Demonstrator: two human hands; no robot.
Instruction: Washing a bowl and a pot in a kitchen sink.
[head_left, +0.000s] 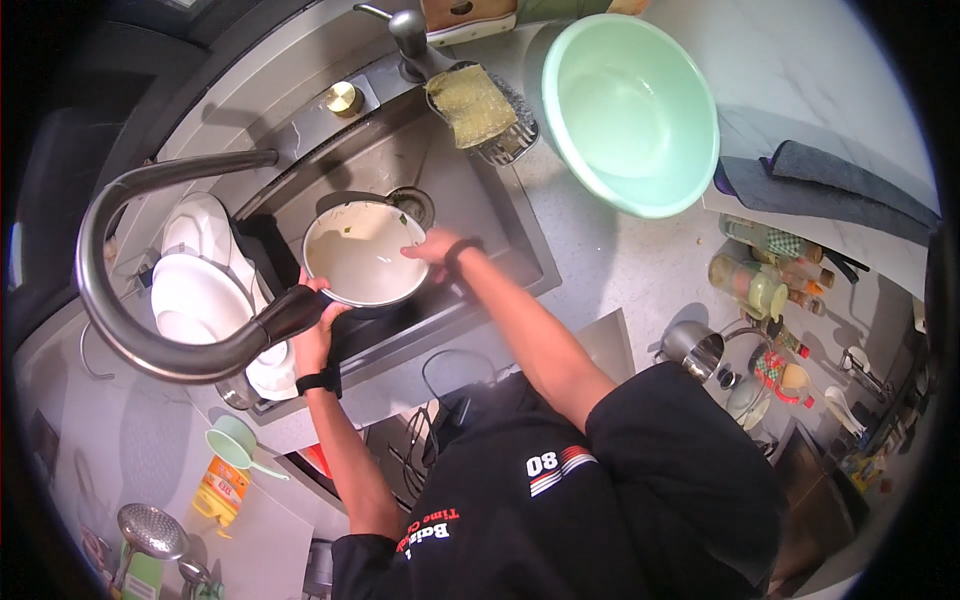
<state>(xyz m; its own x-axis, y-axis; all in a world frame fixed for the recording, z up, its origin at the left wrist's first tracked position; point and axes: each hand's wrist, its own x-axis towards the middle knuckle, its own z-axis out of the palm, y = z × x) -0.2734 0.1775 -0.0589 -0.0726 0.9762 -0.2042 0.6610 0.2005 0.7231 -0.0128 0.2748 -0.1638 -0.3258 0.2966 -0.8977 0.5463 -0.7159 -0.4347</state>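
A round white-lined bowl or pot (360, 262) with a dark rim is over the sink (480, 225), near the drain, with small green scraps on its inner wall. My left hand (315, 322), below a black wristband, grips its lower left edge, partly behind the faucet's spray head. On the right edge is my right hand (435, 251), a dark band at the wrist. One digit reaches inside the rim and the others, slightly blurred, are outside. The arched metal faucet (180, 360) curves over from the left. No running water is visible.
White dishes (199, 292) are stacked left of the sink. A yellow cloth (471, 105) lies on a rack behind it. A large mint-green basin (630, 116) stands at the upper right. Bottles (742, 281) and a metal pot (686, 349) are farther right. A green ladle (232, 442) is lower left.
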